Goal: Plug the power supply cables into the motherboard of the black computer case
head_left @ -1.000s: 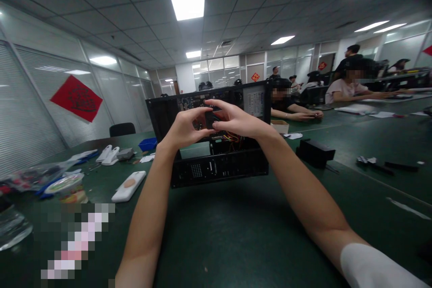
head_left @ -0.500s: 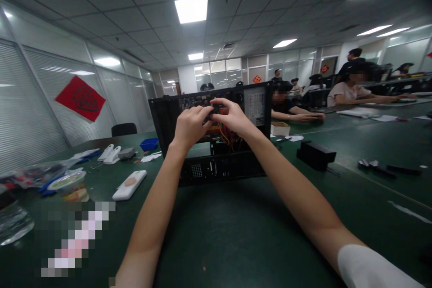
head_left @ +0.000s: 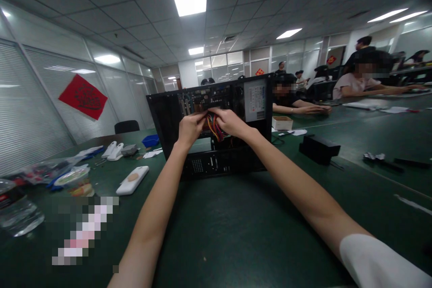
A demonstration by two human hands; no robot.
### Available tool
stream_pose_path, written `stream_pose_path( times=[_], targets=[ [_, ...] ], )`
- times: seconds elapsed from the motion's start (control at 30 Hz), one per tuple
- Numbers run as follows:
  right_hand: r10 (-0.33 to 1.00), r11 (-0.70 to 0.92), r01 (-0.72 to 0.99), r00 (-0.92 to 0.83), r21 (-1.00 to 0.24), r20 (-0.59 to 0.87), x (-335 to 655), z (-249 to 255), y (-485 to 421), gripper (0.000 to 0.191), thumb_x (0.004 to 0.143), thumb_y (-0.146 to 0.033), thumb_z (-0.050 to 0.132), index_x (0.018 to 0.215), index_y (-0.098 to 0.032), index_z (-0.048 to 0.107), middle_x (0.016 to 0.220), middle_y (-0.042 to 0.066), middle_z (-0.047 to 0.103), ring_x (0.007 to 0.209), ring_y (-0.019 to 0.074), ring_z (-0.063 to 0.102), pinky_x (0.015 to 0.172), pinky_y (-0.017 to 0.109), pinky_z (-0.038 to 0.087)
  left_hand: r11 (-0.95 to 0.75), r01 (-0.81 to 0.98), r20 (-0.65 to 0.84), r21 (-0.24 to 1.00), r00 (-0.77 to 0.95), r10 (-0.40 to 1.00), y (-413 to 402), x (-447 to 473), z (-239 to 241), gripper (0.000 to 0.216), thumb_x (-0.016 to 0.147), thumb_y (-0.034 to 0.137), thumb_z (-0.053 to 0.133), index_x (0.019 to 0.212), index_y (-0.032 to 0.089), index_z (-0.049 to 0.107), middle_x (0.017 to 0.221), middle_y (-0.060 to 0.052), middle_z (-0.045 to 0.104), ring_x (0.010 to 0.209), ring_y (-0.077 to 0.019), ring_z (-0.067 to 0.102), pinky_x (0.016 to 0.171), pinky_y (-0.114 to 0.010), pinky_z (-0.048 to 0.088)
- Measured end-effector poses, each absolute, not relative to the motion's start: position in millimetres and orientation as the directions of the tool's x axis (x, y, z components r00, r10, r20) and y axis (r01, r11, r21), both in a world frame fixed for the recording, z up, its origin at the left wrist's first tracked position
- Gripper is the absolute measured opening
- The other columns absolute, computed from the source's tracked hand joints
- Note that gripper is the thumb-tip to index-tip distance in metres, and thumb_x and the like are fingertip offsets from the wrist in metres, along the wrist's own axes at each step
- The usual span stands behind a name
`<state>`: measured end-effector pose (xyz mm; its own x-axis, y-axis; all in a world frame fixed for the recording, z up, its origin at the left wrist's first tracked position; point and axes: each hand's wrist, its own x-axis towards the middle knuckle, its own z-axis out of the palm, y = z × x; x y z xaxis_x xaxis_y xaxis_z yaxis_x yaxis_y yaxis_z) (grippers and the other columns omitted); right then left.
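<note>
A black computer case (head_left: 236, 162) stands open on the table, its inside facing me. Inside it are a motherboard (head_left: 189, 104) and a power supply (head_left: 255, 101) with a white label. A bundle of red, yellow and black power cables (head_left: 216, 129) hangs between my hands in front of the board. My left hand (head_left: 191, 129) is closed, fingertips pressed against the left side of the bundle. My right hand (head_left: 232, 123) pinches the bundle from the right, its fingers reaching over the top. The cables' upper end is hidden behind my fingers.
The green table (head_left: 216, 229) holds a white phone-shaped object (head_left: 132, 181), a blue tray (head_left: 150, 140), a plastic cup (head_left: 76, 182) and a water bottle (head_left: 20, 209) on the left. A black box-like part (head_left: 319, 148) and a small carton (head_left: 282, 123) lie right. Other people sit beyond.
My hands have moved slightly down, and the coloured cables now bulge out between them. More of the motherboard shows above my fingers. The view has shifted slightly.
</note>
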<state>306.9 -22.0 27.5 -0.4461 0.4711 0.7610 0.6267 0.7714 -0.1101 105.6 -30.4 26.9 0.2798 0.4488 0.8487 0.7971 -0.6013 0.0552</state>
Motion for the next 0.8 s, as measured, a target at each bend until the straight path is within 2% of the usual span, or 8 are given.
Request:
stream_pose_path(
  times=[0.07,0.13,0.27,0.4,0.5,0.57,0.67,0.8],
  targets=[
    [0.5,0.717,0.696,-0.48,-0.034,0.721,308.3,23.9,-22.8,0.05,0.096,-0.017,0.049,0.145,-0.016,0.055,0.13,0.014,0.07,0.114,0.0268,0.068,0.095,0.037,0.054,-0.644,0.758,0.829,0.104,0.291,0.477,-21.5,103.3,20.7,0.032,0.098,0.022,0.063,0.127,0.026,0.076,0.127,-0.007,0.075,0.118,-0.0233,0.07,0.1,-0.032,0.054],
    [0.536,0.633,0.773,-0.478,0.043,0.696,308.6,21.9,-26.1,0.044,0.094,-0.021,0.055,0.138,-0.017,0.061,0.126,0.015,0.068,0.112,0.0292,0.066,0.088,0.036,0.055,-0.679,0.723,0.791,0.127,0.339,0.509,-13.7,102.1,14.9,0.03,0.097,0.021,0.064,0.123,0.026,0.078,0.125,-0.007,0.076,0.119,-0.0233,0.07,0.103,-0.033,0.053],
    [0.593,0.541,0.829,-0.495,0.14,0.635,309.0,18.0,-30.7,0.03,0.095,-0.018,0.054,0.121,-0.016,0.069,0.129,0.018,0.062,0.121,0.0306,0.06,0.087,0.034,0.054,-0.704,0.695,0.721,0.144,0.414,0.556,0.7,107.2,1.7,0.027,0.096,0.02,0.064,0.117,0.024,0.08,0.122,-0.008,0.076,0.114,-0.0235,0.071,0.101,-0.034,0.054],
    [0.677,0.547,0.828,-0.525,0.125,0.517,315.1,6.4,-20.2,0.034,0.101,-0.024,0.049,0.13,-0.018,0.066,0.129,0.015,0.064,0.112,0.0281,0.066,0.088,0.034,0.053,-0.711,0.695,0.626,0.11,0.507,0.593,11.2,114.8,-12.3,0.027,0.099,0.02,0.058,0.112,0.02,0.081,0.117,-0.01,0.077,0.112,-0.0255,0.071,0.099,-0.034,0.052],
    [0.718,0.52,0.846,-0.508,0.117,0.475,324.1,-5.4,-5.5,0.037,0.104,-0.033,0.046,0.127,-0.016,0.069,0.13,0.017,0.066,0.113,0.0298,0.067,0.087,0.035,0.053,-0.666,0.739,0.51,0.1,0.537,0.672,15.3,115.3,-18.4,0.029,0.101,0.021,0.053,0.106,0.016,0.081,0.103,-0.011,0.079,0.101,-0.0258,0.073,0.091,-0.032,0.052],
    [0.737,0.501,0.857,-0.495,0.121,0.46,329.9,-11.7,2.7,0.037,0.104,-0.031,0.045,0.123,-0.013,0.071,0.129,0.019,0.067,0.114,0.0299,0.067,0.088,0.034,0.052,-0.626,0.776,0.479,0.079,0.521,0.706,16.3,113.7,-19.5,0.031,0.102,0.022,0.051,0.103,0.015,0.08,0.098,-0.012,0.079,0.098,-0.0252,0.073,0.088,-0.031,0.052],
    [0.743,0.497,0.859,-0.496,0.127,0.449,334.1,-16.5,8.1,0.032,0.1,-0.027,0.051,0.116,-0.011,0.074,0.123,0.019,0.069,0.112,0.03,0.068,0.087,0.033,0.051,-0.581,0.814,0.46,0.019,0.508,0.728,14.9,113.2,-18.1,0.03,0.102,0.022,0.052,0.108,0.016,0.08,0.106,-0.012,0.079,0.104,-0.025,0.072,0.091,-0.03,0.051],
    [0.734,0.513,0.849,-0.512,0.131,0.445,332.1,-17.4,6.1,0.03,0.098,-0.028,0.054,0.113,-0.013,0.075,0.121,0.018,0.071,0.108,0.03,0.07,0.082,0.033,0.052,-0.514,0.854,0.353,-0.076,0.505,0.788,10.7,123.4,-12.5,0.029,0.1,0.022,0.055,0.113,0.016,0.08,0.112,-0.015,0.078,0.108,-0.0261,0.072,0.094,-0.032,0.052]
  ],
)
